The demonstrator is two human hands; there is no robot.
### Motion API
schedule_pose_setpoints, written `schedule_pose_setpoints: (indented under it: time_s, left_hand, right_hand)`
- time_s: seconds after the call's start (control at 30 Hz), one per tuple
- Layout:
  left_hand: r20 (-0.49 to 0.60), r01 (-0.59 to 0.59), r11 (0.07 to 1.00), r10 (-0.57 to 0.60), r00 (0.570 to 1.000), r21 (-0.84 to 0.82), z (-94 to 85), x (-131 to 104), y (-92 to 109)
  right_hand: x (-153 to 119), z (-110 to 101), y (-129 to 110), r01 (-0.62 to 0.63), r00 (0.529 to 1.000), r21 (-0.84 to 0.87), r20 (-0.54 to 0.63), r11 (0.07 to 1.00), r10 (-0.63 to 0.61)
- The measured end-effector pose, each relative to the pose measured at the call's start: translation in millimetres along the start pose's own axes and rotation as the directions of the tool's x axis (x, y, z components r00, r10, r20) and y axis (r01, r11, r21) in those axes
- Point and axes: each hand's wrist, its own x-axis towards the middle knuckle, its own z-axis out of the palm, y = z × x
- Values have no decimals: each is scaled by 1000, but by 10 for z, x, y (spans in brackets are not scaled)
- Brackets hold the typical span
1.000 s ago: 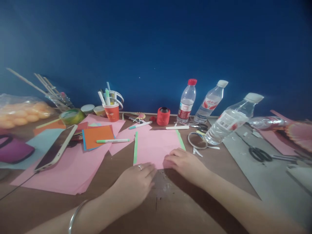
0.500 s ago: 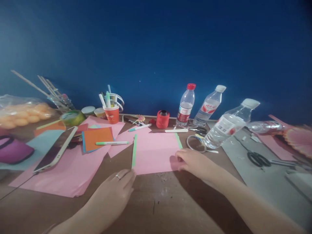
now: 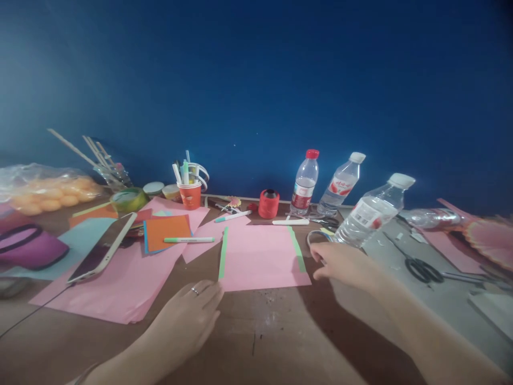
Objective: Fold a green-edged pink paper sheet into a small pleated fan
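A pink sheet (image 3: 262, 259) with green strips along its left and right edges lies flat at the middle of the brown table. My left hand (image 3: 192, 315), with a ring on one finger, rests palm down, fingertips by the sheet's lower left corner, holding nothing. To the right of the sheet, my right hand (image 3: 340, 264) has its fingers curled at a roll of clear tape (image 3: 316, 234); whether they grip it is hard to tell. A water bottle (image 3: 372, 214) leans just behind that hand.
Behind the sheet stand a red spool (image 3: 268, 204), a red-capped bottle (image 3: 305, 184) and a cup of pens (image 3: 189, 195). A phone (image 3: 104, 248) and orange paper (image 3: 166, 232) lie left. Black-handled scissors (image 3: 422, 270) lie right.
My right hand has left the pink sheet's edge and moved right to the tape roll. My left hand has stayed by the lower left corner. The view has shifted slightly.
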Motion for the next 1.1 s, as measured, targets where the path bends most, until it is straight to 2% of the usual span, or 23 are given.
schedule_pose_setpoints:
  time_s: [0.1, 0.2, 0.37, 0.53, 0.7, 0.83, 0.97, 1.1]
  left_hand:
    - [120, 78, 995, -69, 990, -68, -78, 81, -27]
    - [186, 135, 971, -98, 978, -196, -146, 225, -43]
    - [157, 147, 932, -100, 983, -331, -93, 463, -20]
    - [143, 89, 947, -47, 989, -308, -26, 571, 50]
    - [73, -115, 981, 128, 989, -158, 10, 451, 140]
    - [6, -247, 967, 248, 969, -71, 63, 317, 198]
    - [-39, -262, 961, 260, 965, -88, 119, 288, 187]
    - [-24, -222, 947, 223, 975, -233, 165, 304, 124]
  right_hand:
    - [-45, 38, -223, 205, 969, 174, -179, 963, -173]
    - [-43, 204, -487, 358, 925, 221, -213, 907, -313]
    - [-2, 474, -660, 407, 901, 176, -241, 897, -361]
    - [-15, 507, -658, 426, 878, 157, -309, 891, -365]
    - [-87, 474, -725, 480, 849, -10, -248, 877, -467]
    - [-137, 424, -771, 487, 864, 34, -169, 873, -475]
    - [-99, 372, -725, 532, 846, 77, -94, 843, -525]
    - [-27, 355, -635, 563, 825, 113, -31, 818, -564]
